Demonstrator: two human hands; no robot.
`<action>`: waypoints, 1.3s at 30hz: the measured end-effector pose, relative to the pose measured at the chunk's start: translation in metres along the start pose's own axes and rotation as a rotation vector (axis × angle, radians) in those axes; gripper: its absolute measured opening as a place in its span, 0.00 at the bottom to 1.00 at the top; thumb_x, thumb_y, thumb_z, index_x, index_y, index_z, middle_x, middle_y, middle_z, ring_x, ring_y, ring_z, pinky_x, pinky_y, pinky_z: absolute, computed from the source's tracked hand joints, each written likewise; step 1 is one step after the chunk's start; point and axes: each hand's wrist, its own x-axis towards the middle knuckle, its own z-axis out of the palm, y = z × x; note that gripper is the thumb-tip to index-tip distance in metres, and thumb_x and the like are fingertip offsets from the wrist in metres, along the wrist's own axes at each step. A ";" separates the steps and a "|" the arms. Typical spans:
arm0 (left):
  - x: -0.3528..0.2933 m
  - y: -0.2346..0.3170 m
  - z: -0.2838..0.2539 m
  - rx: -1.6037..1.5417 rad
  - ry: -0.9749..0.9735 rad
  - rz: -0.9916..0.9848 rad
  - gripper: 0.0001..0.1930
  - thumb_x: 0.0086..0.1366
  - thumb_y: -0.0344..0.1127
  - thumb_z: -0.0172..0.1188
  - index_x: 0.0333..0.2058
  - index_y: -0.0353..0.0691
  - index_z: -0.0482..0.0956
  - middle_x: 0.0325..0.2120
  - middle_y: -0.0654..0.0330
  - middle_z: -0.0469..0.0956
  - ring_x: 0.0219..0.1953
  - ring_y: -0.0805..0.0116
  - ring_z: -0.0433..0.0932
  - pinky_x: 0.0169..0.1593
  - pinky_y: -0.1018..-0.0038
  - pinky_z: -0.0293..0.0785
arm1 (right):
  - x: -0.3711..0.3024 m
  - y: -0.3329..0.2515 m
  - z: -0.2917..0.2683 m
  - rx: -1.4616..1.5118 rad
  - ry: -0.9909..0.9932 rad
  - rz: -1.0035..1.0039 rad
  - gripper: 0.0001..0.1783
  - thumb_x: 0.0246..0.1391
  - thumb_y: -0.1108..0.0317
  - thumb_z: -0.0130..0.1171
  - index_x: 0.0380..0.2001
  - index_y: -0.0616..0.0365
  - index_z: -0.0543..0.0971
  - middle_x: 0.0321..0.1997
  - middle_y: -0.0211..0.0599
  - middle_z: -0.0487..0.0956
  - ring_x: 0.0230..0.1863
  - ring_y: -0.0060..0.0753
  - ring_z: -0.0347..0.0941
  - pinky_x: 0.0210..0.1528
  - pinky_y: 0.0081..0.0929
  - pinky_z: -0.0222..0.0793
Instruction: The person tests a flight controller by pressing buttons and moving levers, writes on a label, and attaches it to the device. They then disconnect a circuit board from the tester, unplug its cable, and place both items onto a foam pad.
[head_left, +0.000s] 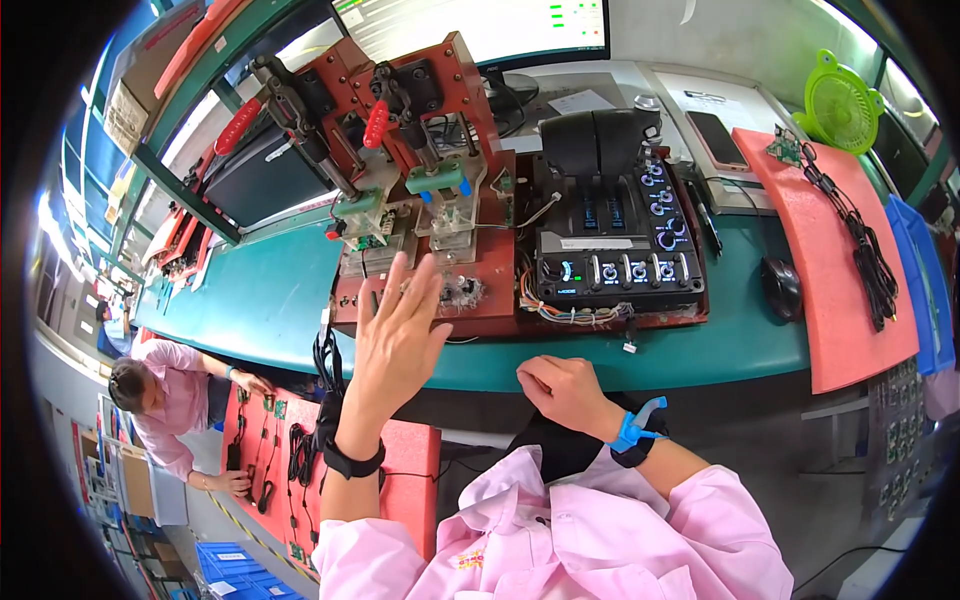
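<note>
While the left hand (pixel 400 335) hangs spread wide and holding nothing above the front edge of the green surface (pixel 270 300), its fingertips sit just short of the red clamp fixture (pixel 420 180) with its small green boards and levers. The right hand (pixel 565 390) rests curled into a loose fist at that same front edge, gripping nothing that I can see. As I judge it, a careless sweep of the raised hand could catch the loose bundle of wires (pixel 560 310) spilling from the black control box (pixel 615 240), or knock a red-handled lever (pixel 377 122) and pinch a finger.
</note>
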 end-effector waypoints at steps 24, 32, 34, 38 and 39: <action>0.026 0.033 0.003 -0.021 0.028 0.050 0.22 0.52 0.34 0.55 0.46 0.32 0.67 0.54 0.59 0.60 0.60 0.58 0.51 0.58 0.57 0.44 | -0.003 0.000 -0.004 -0.005 0.004 -0.067 0.04 0.40 0.74 0.55 0.20 0.58 0.70 0.18 0.36 0.72 0.19 0.38 0.70 0.19 0.30 0.66; 0.027 0.029 0.004 -0.009 0.029 0.057 0.20 0.52 0.33 0.55 0.45 0.34 0.69 0.55 0.61 0.59 0.60 0.58 0.50 0.59 0.56 0.42 | -0.001 0.004 0.000 -0.014 0.046 -0.081 0.05 0.37 0.75 0.56 0.21 0.59 0.72 0.18 0.34 0.71 0.18 0.36 0.69 0.19 0.28 0.65; 0.013 0.020 0.001 0.007 0.038 -0.018 0.21 0.52 0.34 0.55 0.46 0.35 0.69 0.55 0.61 0.59 0.60 0.58 0.50 0.59 0.56 0.42 | -0.002 0.004 -0.002 -0.004 0.052 -0.083 0.04 0.37 0.76 0.56 0.21 0.59 0.72 0.18 0.34 0.71 0.18 0.36 0.69 0.19 0.28 0.65; 0.004 0.013 0.009 0.012 0.067 -0.098 0.22 0.52 0.36 0.55 0.47 0.36 0.68 0.54 0.61 0.60 0.60 0.58 0.50 0.59 0.55 0.42 | -0.002 0.000 -0.005 0.013 0.051 -0.091 0.04 0.38 0.75 0.56 0.21 0.58 0.71 0.18 0.34 0.71 0.19 0.35 0.69 0.20 0.28 0.65; 0.003 0.011 0.010 0.008 0.077 -0.126 0.22 0.53 0.37 0.55 0.47 0.37 0.68 0.54 0.62 0.60 0.60 0.58 0.50 0.58 0.55 0.42 | -0.003 -0.001 -0.006 -0.005 0.040 -0.084 0.04 0.39 0.74 0.56 0.21 0.58 0.70 0.18 0.33 0.70 0.20 0.35 0.69 0.21 0.28 0.65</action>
